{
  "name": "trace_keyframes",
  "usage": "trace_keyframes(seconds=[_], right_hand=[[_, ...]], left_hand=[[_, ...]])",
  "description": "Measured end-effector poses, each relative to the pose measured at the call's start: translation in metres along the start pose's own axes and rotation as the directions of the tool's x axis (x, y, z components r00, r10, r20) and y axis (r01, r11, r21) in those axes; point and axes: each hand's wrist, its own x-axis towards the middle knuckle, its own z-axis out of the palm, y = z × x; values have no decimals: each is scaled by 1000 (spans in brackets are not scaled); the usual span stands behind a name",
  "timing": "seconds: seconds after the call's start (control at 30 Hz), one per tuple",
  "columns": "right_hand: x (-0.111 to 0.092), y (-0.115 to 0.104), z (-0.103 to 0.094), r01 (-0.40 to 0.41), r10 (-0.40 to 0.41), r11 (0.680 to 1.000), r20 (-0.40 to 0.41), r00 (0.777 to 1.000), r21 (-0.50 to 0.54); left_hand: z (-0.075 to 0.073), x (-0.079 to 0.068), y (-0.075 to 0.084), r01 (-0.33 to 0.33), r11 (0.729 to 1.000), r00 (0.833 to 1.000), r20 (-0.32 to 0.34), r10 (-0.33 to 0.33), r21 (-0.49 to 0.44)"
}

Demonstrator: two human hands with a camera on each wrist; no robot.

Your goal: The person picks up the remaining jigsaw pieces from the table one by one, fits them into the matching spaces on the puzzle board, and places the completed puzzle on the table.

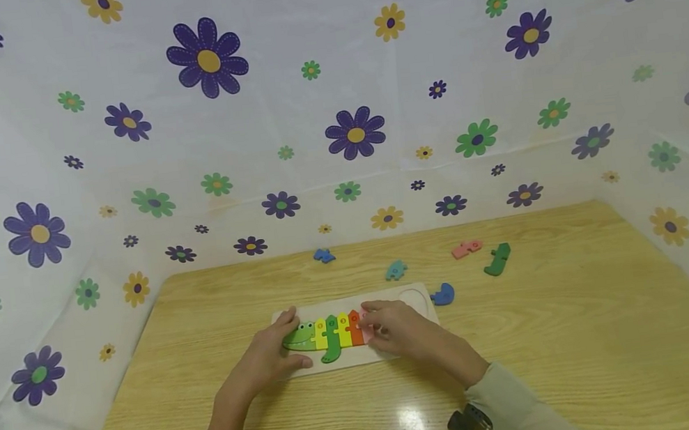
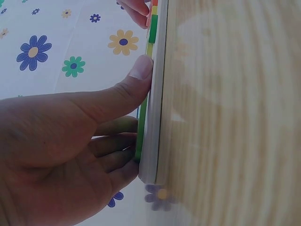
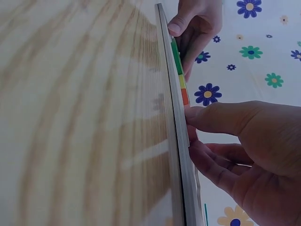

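Observation:
A wooden crocodile puzzle board (image 1: 360, 362) lies flat on the table. In it sit a green head piece (image 1: 299, 339), a yellow piece (image 1: 320, 333), a green leg piece (image 1: 332, 346), another yellow piece (image 1: 344, 328) and a red-orange piece (image 1: 356, 329). My left hand (image 1: 270, 349) rests on the board's left end, thumb near the front edge and fingers over the head. With thumb and fingers, my right hand (image 1: 402, 328) pinches a pink puzzle piece (image 1: 366, 332) beside the red-orange one, mostly covering it. The right wrist view shows these fingertips (image 3: 194, 113) right at the board's top.
Behind the board lie a blue piece (image 1: 324, 255) and a teal piece (image 1: 396, 270). A pink-red piece (image 1: 466, 249) and a green leg-shaped piece (image 1: 498, 260) lie farther right. A rounded blue piece (image 1: 444, 294) is at the board's right end. A flowered curtain (image 1: 283, 109) surrounds the table.

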Motion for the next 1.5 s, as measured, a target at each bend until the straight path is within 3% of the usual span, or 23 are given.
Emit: trace_keyframes(seconds=[1.0,1.3,1.5], right_hand=[[7,-9,-4,-88,86,996,80,993,12],[3,-3,-13,-122,120,991,51,992,48],[1,0,-25,-115,117,992,-43,992,52]], left_hand=[[-2,-3,-4,-11,1000,1000,-15,11,-10],[2,-1,-4,-8,1000,1000,-13,8,-11],[1,0,-4,-29,1000,1000,-5,29,-4]])
